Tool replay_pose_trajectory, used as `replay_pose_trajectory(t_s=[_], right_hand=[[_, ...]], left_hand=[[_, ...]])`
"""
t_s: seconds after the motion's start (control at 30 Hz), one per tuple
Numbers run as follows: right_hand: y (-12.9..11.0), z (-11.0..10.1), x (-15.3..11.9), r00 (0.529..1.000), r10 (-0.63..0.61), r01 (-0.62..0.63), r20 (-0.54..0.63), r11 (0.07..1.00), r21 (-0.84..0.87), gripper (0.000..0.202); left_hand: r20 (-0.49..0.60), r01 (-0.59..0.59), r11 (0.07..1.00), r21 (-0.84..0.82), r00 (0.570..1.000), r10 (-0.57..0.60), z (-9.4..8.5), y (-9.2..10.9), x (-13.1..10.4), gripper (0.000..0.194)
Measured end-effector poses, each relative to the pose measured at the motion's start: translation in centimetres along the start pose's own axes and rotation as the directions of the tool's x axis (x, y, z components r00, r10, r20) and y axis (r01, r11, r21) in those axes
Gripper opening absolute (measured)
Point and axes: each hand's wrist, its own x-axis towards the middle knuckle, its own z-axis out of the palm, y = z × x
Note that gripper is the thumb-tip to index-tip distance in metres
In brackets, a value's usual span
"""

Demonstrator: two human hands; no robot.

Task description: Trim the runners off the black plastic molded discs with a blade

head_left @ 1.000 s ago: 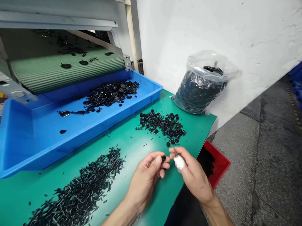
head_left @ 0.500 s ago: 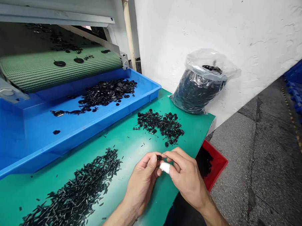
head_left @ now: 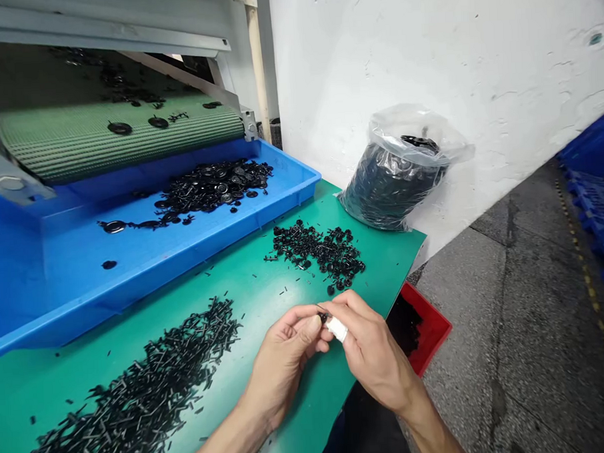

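Observation:
Between thumb and forefinger, my left hand (head_left: 290, 350) is closed on a small black plastic part (head_left: 322, 317), partly hidden by the fingers. My right hand (head_left: 374, 347), its thumb wrapped in white tape (head_left: 336, 329), pinches at the same part from the other side. Both hands meet above the green tabletop (head_left: 264, 281). Just beyond them lies a pile of small round black plastic parts (head_left: 323, 249). To the left spreads a long heap of short black sticks (head_left: 153, 386).
A blue tray (head_left: 183, 258) holding black parts sits under a green conveyor belt (head_left: 153, 143). Toward the wall leans a clear plastic bag (head_left: 393, 182) full of dark pieces. Below the table's right edge is a red bin (head_left: 437, 334) with black bits.
My right thumb and fingers have closed in on the small part and now cover more of it. The left hand keeps its hold; the view has shifted slightly.

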Motion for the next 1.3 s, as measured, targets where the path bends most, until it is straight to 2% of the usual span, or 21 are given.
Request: replay_pose_trajectory(t_s=[0.07,0.17,0.3,0.4,0.7,1.0,1.1,1.17,1.23,1.3], right_hand=[[0.0,0.0,-0.3,1.000,0.008,-0.008,-0.023,1.000,-0.025,0.054],[0.2,0.3,-1.3,0.993,0.033,-0.050,-0.113,0.987,-0.150,0.051],[-0.1,0.6,-2.5,0.984,0.001,-0.059,-0.180,0.948,-0.314,0.041],[-0.6,0.8,-2.7,0.987,-0.010,-0.050,-0.158,0.926,-0.373,0.033],[-0.9,2.1,-2.4,0.990,0.003,-0.068,-0.142,0.890,-0.450,0.036],[-1.3,2.7,-2.3,0.987,0.003,-0.088,-0.159,0.842,-0.533,0.033],[-1.6,2.6,-2.1,0.985,0.028,-0.110,-0.170,0.860,-0.499,0.028],[-1.7,2.2,-1.8,0.986,0.118,-0.158,-0.121,0.901,-0.404,0.026],[-1.6,1.5,-1.2,0.976,0.216,-0.205,0.008,0.941,-0.271,0.025],[-1.2,0.6,-0.3,0.955,0.260,-0.237,0.144,0.958,-0.164,0.024]], left_hand=[[-0.003,0.018,0.999,-0.043,1.000,-0.019,0.1,0.1,0.0,0.024],[-0.032,0.033,0.995,-0.092,0.999,-0.036,0.0,0.1,0.1,0.032],[-0.065,0.013,0.993,-0.117,0.998,-0.021,-0.3,-0.1,0.1,0.026],[-0.084,-0.034,0.996,-0.079,0.996,0.028,-0.4,-0.4,0.1,0.023],[-0.061,-0.058,0.998,-0.020,0.997,0.056,-0.3,-0.6,-0.1,0.022],[-0.104,-0.139,0.990,0.010,0.985,0.139,0.1,-0.8,0.0,0.021],[-0.136,-0.168,0.983,0.071,0.975,0.177,0.0,-0.9,0.1,0.020],[-0.137,-0.183,0.972,0.147,0.969,0.203,-0.2,-0.8,0.1,0.018],[-0.117,-0.201,0.952,0.231,0.966,0.232,-0.6,-0.5,0.1,0.018],[-0.115,-0.205,0.933,0.294,0.962,0.248,-1.1,-0.2,0.1,0.019]])
